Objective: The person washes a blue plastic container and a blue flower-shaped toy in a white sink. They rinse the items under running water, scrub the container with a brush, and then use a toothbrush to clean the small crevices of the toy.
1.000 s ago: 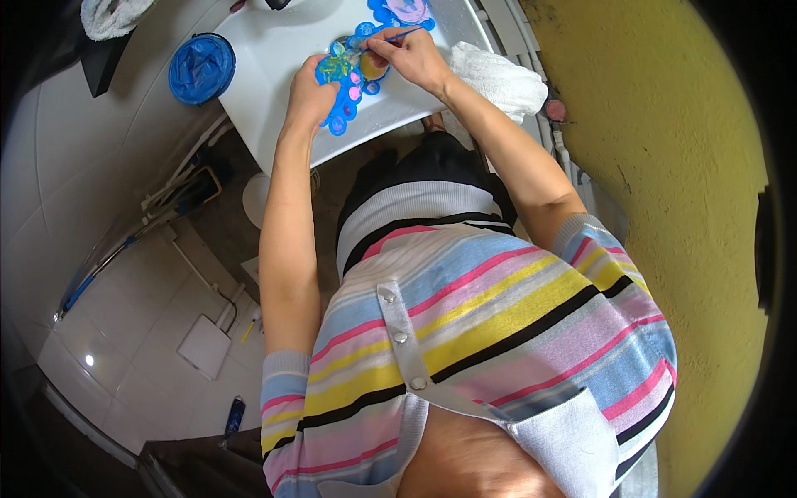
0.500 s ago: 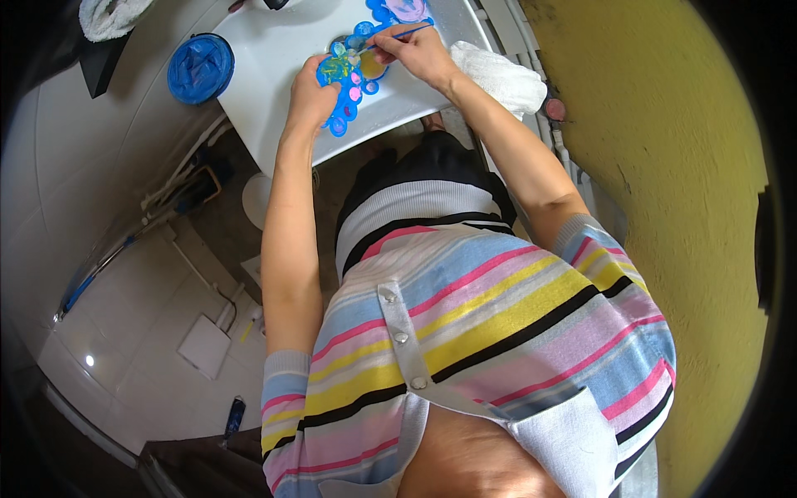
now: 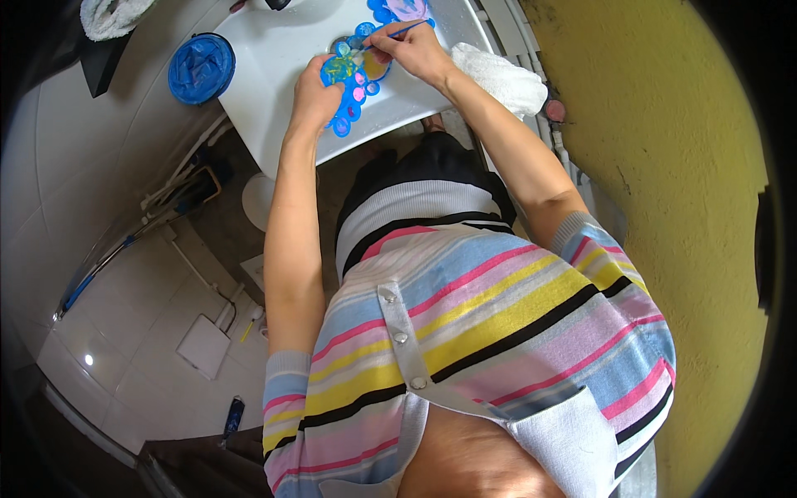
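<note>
My left hand (image 3: 319,93) grips the left edge of a blue paint palette (image 3: 349,90) with round wells and smears of yellow, green and pink paint. The palette is held over a white sink (image 3: 257,75). In my right hand (image 3: 408,51) is a thin blue paintbrush (image 3: 407,30), pinched between the fingers, its tip down at the upper part of the palette. A second blue piece with pink and lilac paint (image 3: 405,9) lies farther back in the sink, cut off by the picture's upper edge.
A blue container (image 3: 201,69) stands left of the sink. A white towel (image 3: 502,79) lies by the sink's right edge, near white pipes (image 3: 558,137) along a yellow-green wall (image 3: 664,166). Another white cloth (image 3: 114,17) is at the upper left.
The palette has shifted very slightly to the right with my left hand. My right hand and the paintbrush have moved a little to the left.
</note>
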A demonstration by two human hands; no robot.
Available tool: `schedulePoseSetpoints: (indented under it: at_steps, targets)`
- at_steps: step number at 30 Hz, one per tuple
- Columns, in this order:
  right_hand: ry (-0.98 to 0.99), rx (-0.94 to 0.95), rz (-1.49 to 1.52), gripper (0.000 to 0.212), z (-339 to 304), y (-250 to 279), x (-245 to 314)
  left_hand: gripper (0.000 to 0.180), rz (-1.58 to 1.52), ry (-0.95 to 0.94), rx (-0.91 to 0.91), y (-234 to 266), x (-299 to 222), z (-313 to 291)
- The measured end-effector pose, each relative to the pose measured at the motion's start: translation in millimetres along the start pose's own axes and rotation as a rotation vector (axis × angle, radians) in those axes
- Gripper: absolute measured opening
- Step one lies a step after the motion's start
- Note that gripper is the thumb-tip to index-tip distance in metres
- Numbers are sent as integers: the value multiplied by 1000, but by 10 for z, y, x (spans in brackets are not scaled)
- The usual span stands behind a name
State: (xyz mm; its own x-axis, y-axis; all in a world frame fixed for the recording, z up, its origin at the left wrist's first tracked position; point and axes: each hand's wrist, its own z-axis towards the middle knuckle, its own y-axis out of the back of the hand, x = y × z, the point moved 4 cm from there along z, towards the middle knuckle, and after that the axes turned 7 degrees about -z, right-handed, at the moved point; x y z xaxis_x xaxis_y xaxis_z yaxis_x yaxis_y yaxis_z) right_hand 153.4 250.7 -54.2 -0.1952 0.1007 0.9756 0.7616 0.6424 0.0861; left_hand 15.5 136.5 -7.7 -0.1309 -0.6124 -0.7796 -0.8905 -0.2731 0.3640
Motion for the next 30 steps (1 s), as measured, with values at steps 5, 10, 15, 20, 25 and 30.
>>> schedulePoseSetpoints:
  at_steps: [5, 10, 15, 20, 25, 30]
  targets:
    - [25, 5, 57, 17, -10, -27, 36, 47, 56, -40, 22, 39, 5, 33]
    - [30, -24, 63, 15, -22, -42, -42, 42, 111, -59, 40, 43, -30, 33]
    - [-33, -75, 105, 16, -23, -36, -121, 42, 40, -38, 20, 38, -62, 0]
    - [-277, -99, 313, 18, -4, -15, -164, 42, 42, -119, -44, 33, -40, -4]
    - [-209, -84, 223, 18, 13, -4, 44, 42, 67, -248, -87, 38, 69, 56]
    - [-98, -37, 273, 17, 7, -76, 26, 42, 158, -200, -67, 57, -60, 40]
